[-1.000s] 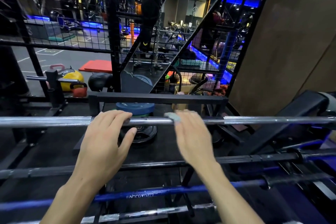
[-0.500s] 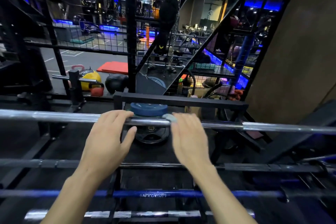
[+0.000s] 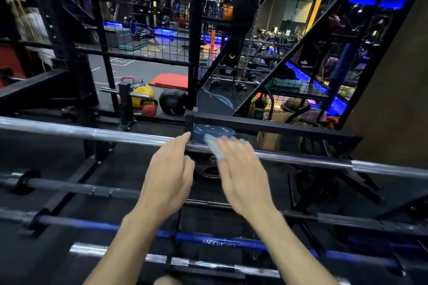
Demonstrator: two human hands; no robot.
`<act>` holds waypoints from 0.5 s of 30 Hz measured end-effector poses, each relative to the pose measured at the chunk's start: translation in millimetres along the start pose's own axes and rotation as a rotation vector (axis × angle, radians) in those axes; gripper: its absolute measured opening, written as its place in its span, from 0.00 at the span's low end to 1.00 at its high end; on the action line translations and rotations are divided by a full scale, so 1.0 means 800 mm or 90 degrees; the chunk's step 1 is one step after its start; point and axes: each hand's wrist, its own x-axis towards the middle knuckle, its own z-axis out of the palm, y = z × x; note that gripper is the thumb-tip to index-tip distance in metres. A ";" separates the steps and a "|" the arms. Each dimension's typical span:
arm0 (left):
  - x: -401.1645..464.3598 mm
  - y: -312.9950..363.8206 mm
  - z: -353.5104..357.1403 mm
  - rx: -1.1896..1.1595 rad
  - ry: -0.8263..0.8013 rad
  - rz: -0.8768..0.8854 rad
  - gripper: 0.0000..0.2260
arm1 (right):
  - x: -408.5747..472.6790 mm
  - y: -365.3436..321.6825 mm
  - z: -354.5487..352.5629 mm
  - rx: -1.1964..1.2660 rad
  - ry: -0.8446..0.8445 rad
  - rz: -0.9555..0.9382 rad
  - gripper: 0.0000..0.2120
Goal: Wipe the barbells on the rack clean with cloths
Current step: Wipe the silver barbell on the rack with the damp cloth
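A long silver barbell [image 3: 92, 133] lies across the top of the black rack [image 3: 266, 126]. My left hand [image 3: 169, 173] reaches to it with relaxed, straightened fingers; only the index tip touches the bar. Blurred by motion, my right hand [image 3: 243, 169] lies over the same bar just to the right and holds a small pale cloth [image 3: 214, 149] against the steel under its fingers. Lower on the rack lie a dark grey barbell [image 3: 69, 188], a blue barbell [image 3: 208, 240] and another silver barbell [image 3: 92, 250].
A blue weight plate [image 3: 213, 131] sits just behind the top bar, under a black crossbeam. Beyond the rack are a yellow medicine ball [image 3: 142, 95], a red kettlebell [image 3: 149, 109], a black ball [image 3: 173, 102] and wire-mesh partitions. A brown wall [image 3: 393, 99] stands at right.
My left hand's fingers, which lay curled over the top bar, have lifted and straightened. My right hand with the cloth is now in blurred motion, closer to the left. The view has swung.
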 end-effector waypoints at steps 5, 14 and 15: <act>-0.006 0.005 0.002 -0.014 -0.001 -0.009 0.24 | -0.030 0.040 -0.010 -0.029 0.060 0.215 0.23; -0.006 0.009 0.000 -0.047 -0.046 -0.063 0.32 | 0.010 -0.037 0.038 -0.004 -0.020 -0.039 0.26; -0.007 0.008 0.001 -0.041 -0.048 -0.058 0.33 | 0.001 -0.021 0.028 -0.019 -0.013 -0.028 0.25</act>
